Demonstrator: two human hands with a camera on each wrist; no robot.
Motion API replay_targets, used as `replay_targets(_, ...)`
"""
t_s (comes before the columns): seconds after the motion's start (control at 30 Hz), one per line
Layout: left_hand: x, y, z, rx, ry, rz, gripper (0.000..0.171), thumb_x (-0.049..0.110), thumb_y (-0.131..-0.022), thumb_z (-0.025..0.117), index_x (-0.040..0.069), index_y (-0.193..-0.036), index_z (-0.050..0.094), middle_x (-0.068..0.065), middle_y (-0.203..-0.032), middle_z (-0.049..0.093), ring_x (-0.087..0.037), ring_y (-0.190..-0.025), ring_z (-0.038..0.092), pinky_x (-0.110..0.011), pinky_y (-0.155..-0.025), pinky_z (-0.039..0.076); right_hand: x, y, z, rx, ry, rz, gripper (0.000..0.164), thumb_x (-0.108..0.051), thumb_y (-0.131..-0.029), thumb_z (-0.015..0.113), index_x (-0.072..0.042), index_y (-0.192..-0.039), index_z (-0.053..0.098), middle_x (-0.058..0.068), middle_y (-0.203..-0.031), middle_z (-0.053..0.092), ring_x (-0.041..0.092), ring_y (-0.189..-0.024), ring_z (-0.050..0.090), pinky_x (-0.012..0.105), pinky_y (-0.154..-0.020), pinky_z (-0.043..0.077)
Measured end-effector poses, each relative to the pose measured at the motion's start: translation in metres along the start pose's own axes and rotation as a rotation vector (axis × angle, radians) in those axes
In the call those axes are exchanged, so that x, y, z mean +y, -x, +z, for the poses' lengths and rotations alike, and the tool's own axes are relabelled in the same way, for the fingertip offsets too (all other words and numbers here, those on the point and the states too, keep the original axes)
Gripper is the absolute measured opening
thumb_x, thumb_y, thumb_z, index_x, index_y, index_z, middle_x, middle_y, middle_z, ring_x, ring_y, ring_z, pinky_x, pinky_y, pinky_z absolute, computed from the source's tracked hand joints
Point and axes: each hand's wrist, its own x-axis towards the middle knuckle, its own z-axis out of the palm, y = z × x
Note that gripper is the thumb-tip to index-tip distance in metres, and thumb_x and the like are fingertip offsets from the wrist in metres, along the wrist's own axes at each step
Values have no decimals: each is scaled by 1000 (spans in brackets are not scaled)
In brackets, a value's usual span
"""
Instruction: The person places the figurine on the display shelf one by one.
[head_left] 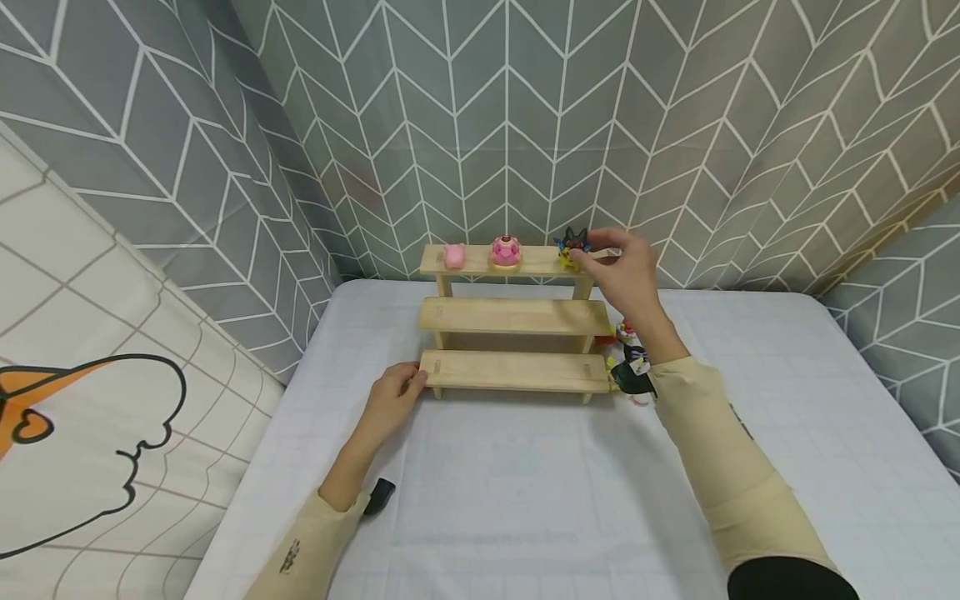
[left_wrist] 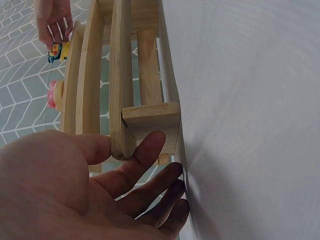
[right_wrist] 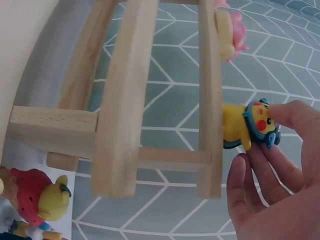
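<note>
Behind the table with its white cloth [head_left: 487, 483] hangs a grey wall covering with white zigzag lines [head_left: 480, 125]. The right hand [head_left: 628, 271] makes a narrow pinch, thumb against fingers, on the hooded head of a small yellow figurine with red cheeks and a dark blue hood [right_wrist: 235, 122]. This figurine is upright at the right end of the far, highest board of a pale wooden three-step shelf [head_left: 517, 315], and its base appears to touch the board. I judge it light and rather stiff, perhaps of smooth plastic, so it could slip a little; the sides of the head or the body seem the good place to take hold, and the pointed ears the weaker one. The left hand [head_left: 388, 400] holds the left end of the near, lowest board between thumb and forefinger, which probably steadies the shelf, as it looks light and could slide on cloth. To the left of the figurine, on the same board, stand a round pink cake-shaped toy [head_left: 506, 252] and, farther left, a small plain pink toy [head_left: 453, 256]. On the table, just right of the shelf, is a red-and-yellow figure [right_wrist: 30, 192] among others, partly hidden.
</note>
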Motion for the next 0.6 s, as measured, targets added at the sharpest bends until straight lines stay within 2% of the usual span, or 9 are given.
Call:
replay_targets(0.2,3,1,-2,-16,13,-12,33,27,-111,55,0,-103,73,-25,-144,61,-43,-142,51,-60,-118,41,0,0,0,-13,-25,1,35,-25,-96,79,-6,-124,74,15,-117,73,27,-97,77,11,-77,55)
replay_targets(0.37,2,1,-2,-20,16,-11,33,27,-111,54,0,-105,73,-25,-145,60,-43,-143,50,-60,-118,40,2,0,-1,-38,-40,-8,35,-23,-98,77,-6,-128,73,16,-119,73,37,-106,75,15,-85,58)
replay_targets(0.5,2,1,-2,-28,19,-13,34,28,-111,54,0,-107,73,-26,-146,59,-44,-144,49,-60,-119,39,4,1,-2,-52,-42,-22,39,-23,-99,76,-8,-134,71,18,-123,72,39,-112,74,28,-96,60)
replay_targets(0.6,1,1,-2,-29,16,-15,34,28,-111,54,0,-107,73,-25,-147,59,-44,-144,49,-60,-120,38,4,3,-2,-47,-69,-34,43,-24,-99,76,-10,-138,68,17,-129,71,35,-119,71,38,-103,58)
